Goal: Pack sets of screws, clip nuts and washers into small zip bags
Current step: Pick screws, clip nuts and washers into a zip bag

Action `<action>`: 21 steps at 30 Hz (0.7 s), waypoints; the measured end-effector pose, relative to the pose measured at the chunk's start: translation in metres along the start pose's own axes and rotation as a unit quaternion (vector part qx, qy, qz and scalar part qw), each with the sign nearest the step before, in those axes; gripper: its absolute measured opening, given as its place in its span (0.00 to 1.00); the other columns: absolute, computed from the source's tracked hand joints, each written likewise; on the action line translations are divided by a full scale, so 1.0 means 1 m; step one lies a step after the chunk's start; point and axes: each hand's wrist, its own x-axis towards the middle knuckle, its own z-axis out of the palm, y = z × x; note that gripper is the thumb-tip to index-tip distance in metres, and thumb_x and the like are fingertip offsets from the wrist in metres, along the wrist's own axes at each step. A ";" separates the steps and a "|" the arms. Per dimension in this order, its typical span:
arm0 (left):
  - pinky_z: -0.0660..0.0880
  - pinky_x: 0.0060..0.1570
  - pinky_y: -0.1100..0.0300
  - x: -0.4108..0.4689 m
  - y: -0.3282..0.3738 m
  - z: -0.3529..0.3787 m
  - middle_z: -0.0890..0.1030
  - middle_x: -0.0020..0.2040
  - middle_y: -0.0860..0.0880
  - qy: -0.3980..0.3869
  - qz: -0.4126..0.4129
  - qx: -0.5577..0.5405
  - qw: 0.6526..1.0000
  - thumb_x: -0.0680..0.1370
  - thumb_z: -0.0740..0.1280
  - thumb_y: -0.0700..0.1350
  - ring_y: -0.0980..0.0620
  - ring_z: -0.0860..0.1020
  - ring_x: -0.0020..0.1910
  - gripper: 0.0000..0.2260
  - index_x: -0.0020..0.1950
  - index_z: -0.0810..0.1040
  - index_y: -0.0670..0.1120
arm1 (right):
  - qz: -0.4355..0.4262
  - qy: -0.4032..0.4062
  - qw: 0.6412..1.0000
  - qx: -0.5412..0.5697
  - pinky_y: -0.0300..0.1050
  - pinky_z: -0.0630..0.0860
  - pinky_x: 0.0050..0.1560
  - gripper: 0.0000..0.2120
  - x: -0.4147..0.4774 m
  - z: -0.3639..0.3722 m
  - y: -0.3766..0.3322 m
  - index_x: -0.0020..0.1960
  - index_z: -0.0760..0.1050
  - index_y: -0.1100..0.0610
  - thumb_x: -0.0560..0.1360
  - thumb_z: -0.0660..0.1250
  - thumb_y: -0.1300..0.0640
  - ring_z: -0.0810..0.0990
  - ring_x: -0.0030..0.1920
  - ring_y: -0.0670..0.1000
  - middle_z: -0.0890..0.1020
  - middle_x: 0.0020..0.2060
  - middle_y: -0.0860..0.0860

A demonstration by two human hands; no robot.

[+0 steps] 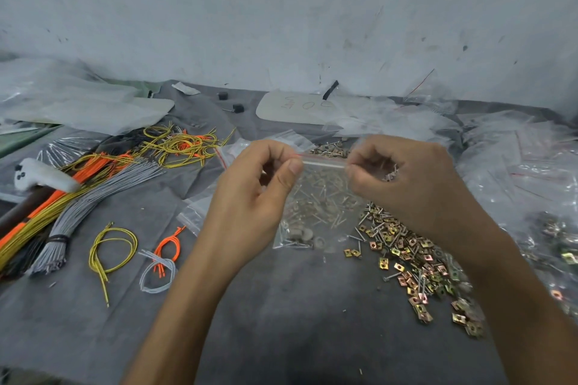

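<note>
Both hands are holding a small zip bag (319,197) up over the grey cloth (281,306) — the left hand (253,194) pinching one end of its seal, the right hand (403,178) pinching the other. Screws and washers are sitting inside it; a loose pile of clip nuts (416,266) is lying just beside.

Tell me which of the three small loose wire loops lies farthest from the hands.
The yellow wire loop, leftmost of the three; the orange wire loop and the pale grey wire loop lie between it and the left forearm.
</note>
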 end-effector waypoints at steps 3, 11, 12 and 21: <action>0.70 0.38 0.55 0.000 0.001 0.000 0.74 0.39 0.53 0.007 0.003 -0.003 1.000 0.80 0.66 0.49 0.52 0.72 0.38 0.04 0.46 0.76 0.52 | 0.011 0.006 1.000 0.010 0.34 0.74 0.38 0.03 -0.007 -0.006 0.007 0.40 0.80 0.48 0.72 0.70 0.53 0.79 0.36 0.43 0.82 0.37 0.40; 0.71 0.39 0.51 -0.006 0.000 0.006 0.73 0.39 0.55 0.006 0.001 -0.002 1.000 0.80 0.65 0.48 0.54 0.71 0.38 0.04 0.45 0.75 0.52 | 0.022 0.025 0.999 0.029 0.29 0.70 0.31 0.10 -0.025 -0.011 0.018 0.40 0.81 0.49 0.72 0.71 0.42 0.77 0.32 0.44 0.81 0.34 0.44; 0.70 0.39 0.51 -0.006 0.000 0.007 0.73 0.39 0.54 0.004 -0.005 -0.008 1.000 0.80 0.65 0.48 0.53 0.71 0.38 0.04 0.45 0.75 0.51 | 0.021 0.032 0.999 0.031 0.29 0.69 0.30 0.11 -0.026 -0.011 0.019 0.40 0.81 0.50 0.71 0.72 0.42 0.77 0.31 0.45 0.81 0.34 0.45; 0.71 0.38 0.57 -0.022 0.000 0.026 0.75 0.36 0.50 -0.048 -0.060 -0.127 0.989 0.79 0.69 0.52 0.49 0.72 0.36 0.09 0.46 0.78 0.47 | 0.039 0.017 0.992 0.115 0.32 0.70 0.31 0.11 -0.042 -0.011 0.031 0.40 0.79 0.53 0.74 0.71 0.46 0.74 0.29 0.43 0.79 0.33 0.49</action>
